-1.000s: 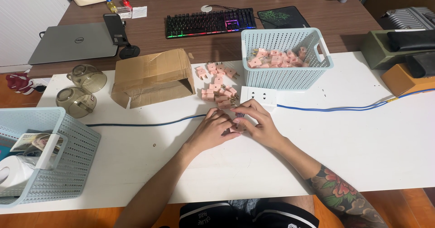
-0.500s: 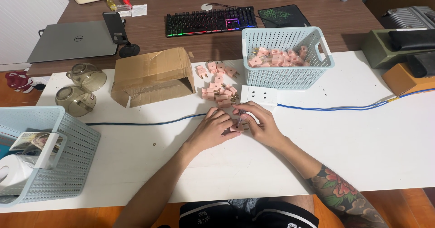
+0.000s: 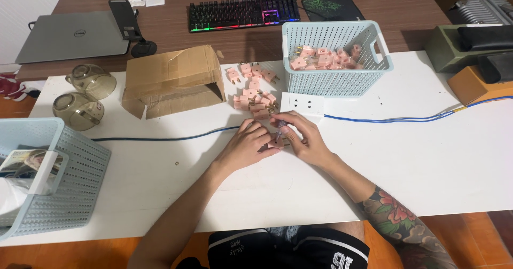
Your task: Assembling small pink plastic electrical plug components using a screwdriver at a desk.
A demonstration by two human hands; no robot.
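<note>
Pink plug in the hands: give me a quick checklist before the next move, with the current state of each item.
1. Both hands on the work: left hand and right hand meet over one pink plug on the table. Ok.
2. Tool tip seated on the plug: a small screwdriver shows between the fingers, tip hidden. Cannot tell.
3. Loose plugs within reach: piled just beyond the hands. Ok.
4. Basket upright, plugs inside. Ok.
5. Blue cable clear of the hands: it runs close beside them. Not ok.

Both hands (image 3: 278,141) pinch a pink plug (image 3: 276,143) near the socket strip (image 3: 302,103).
</note>
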